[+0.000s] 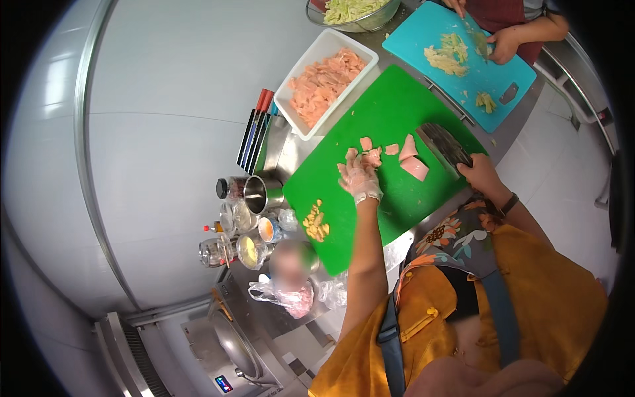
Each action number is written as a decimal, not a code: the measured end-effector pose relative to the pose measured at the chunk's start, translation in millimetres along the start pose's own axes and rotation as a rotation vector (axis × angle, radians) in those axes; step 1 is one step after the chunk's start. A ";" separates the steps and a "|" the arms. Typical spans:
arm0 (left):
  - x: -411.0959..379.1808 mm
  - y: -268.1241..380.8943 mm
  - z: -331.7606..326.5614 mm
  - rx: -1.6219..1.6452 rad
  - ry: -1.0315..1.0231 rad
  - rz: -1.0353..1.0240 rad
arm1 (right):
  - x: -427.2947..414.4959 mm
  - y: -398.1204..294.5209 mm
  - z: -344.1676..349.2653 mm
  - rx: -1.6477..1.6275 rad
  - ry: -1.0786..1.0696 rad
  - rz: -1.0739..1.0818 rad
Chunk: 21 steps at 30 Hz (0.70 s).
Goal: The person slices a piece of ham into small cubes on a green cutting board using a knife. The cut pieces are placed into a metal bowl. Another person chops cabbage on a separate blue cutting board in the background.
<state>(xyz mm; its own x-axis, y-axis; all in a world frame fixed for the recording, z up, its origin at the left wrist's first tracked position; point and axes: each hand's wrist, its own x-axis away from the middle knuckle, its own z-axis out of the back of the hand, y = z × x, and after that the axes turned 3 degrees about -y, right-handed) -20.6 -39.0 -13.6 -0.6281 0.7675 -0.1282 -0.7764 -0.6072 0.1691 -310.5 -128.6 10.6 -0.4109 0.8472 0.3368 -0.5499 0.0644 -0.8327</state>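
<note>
My left hand [359, 177], in a clear plastic glove, lies with fingers apart at several small chunks of pale pink raw meat [372, 158] on a green cutting board [392, 106]. Whether it grips any chunk is partly hidden under the fingers. My right hand [480, 173] is bare and holds a dark-bladed cleaver [443, 145] by its handle, with the blade over the board's right side. Between the hand and the cleaver lie larger pieces of raw meat [414, 167]. Yellow chopped pieces, seemingly ginger [316, 222], sit near the board's left corner.
A white plastic tub of sliced raw meat [325, 84] stands beyond the board. At upper right, another person's hands [503, 45] cut cabbage on a blue board [501, 87]. Knives in a rack [254, 136], a steel pot [264, 194] and jars [213, 251] line the wall side.
</note>
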 end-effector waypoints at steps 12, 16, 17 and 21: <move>-32.6 -16.9 -14.6 -0.205 -0.004 -0.203 | -16.3 -21.7 -6.2 -0.039 -0.241 -0.025; -14.8 -48.3 5.8 0.198 0.189 0.031 | -27.3 -45.5 -20.6 -0.263 -0.558 -0.157; -1.7 -55.1 -2.5 0.206 0.140 0.206 | -29.1 -51.7 -27.8 -0.271 -0.559 -0.191; 43.6 -37.2 -10.2 0.119 -0.143 0.589 | -57.1 -65.2 -58.9 -0.336 -0.491 -0.255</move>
<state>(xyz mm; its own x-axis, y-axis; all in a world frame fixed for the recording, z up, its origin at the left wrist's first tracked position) -19.6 15.0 -35.4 -0.9300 0.3351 0.1513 -0.2846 -0.9166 0.2807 -208.3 -150.2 19.8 -0.6259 0.4490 0.6377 -0.4491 0.4610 -0.7654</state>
